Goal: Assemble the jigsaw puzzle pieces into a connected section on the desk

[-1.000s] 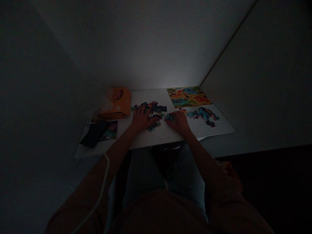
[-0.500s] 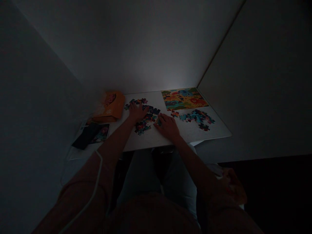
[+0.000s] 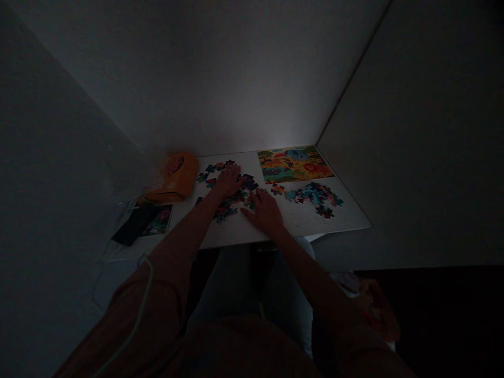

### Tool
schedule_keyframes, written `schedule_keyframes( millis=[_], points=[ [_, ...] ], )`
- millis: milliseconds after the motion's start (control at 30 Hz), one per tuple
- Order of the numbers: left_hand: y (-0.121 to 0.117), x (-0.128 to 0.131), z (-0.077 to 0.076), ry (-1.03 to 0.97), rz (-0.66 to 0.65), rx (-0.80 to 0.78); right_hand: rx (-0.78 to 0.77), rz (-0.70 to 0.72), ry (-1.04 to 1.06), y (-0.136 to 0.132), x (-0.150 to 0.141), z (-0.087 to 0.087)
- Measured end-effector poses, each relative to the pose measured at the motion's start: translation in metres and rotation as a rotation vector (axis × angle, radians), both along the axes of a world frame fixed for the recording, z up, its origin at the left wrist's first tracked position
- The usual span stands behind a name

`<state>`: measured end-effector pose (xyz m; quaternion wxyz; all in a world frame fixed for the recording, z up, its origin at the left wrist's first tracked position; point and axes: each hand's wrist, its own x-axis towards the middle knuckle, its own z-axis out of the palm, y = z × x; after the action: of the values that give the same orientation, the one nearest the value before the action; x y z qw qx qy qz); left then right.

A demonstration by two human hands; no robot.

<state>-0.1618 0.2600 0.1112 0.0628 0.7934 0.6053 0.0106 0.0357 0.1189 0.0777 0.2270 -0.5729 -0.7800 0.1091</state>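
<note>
Loose jigsaw pieces [image 3: 226, 211] lie in a spread heap on the white table [image 3: 232, 236]. My left hand [image 3: 229, 181] rests flat over the upper part of this heap, fingers stretched out and apart, hiding some pieces beneath it. Just right of the heap, my right hand [image 3: 266, 211] lies palm down with its thumb spread away. Its fingertips touch or nearly touch a few jigsaw pieces [image 3: 249, 201]. Dark joined-looking pieces [image 3: 250, 182] sit between the two hands. The scene is dim, so small details are hard to make out.
A colourful animal picture sheet [image 3: 295, 164] lies at the back right, with a second group of jigsaw pieces [image 3: 315, 194] before it. On the left are an orange box [image 3: 179, 176], a printed card [image 3: 159, 220] and a dark flat object [image 3: 135, 224]. Walls enclose the table.
My left hand has moved right across the heap, uncovering pieces at its left. My right hand has shifted slightly, its thumb now more spread. The view has tilted a little.
</note>
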Motion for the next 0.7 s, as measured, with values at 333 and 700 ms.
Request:
schedule_keyframes(
  millis=[333,700],
  points=[
    [-0.06,-0.032,0.011,-0.078,-0.028,0.026,-0.065,0.045,-0.076,0.004,0.001,0.007],
    [-0.095,-0.059,0.008,-0.094,-0.208,-0.001,-0.001,-0.083,-0.14,0.0,0.001,0.004]
  ],
)
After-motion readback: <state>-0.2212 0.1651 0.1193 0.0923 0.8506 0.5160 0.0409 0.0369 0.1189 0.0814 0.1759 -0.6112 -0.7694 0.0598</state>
